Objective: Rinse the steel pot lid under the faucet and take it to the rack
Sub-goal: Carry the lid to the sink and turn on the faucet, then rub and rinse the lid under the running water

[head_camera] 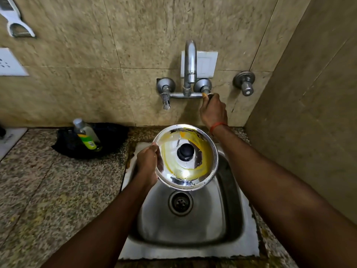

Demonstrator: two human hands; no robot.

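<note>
now left hand (147, 165) gripping lid (186, 157) rim, right hand (213, 111) on faucet handle (209, 96)

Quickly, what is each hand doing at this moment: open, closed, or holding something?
Left hand: closed on the rim of the steel pot lid, over the sink.
Right hand: closed on the faucet's right tap handle.

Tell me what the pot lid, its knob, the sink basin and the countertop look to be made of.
Pot lid: polished steel, mirror-like reflections, with yellow residue smeared on it.
Knob: matte black, probably plastic; it gives no metallic shine.
Sink basin: brushed stainless steel, with a dull grey sheen.
Countertop: speckled stone, likely granite, going by its mottled grain.
</note>
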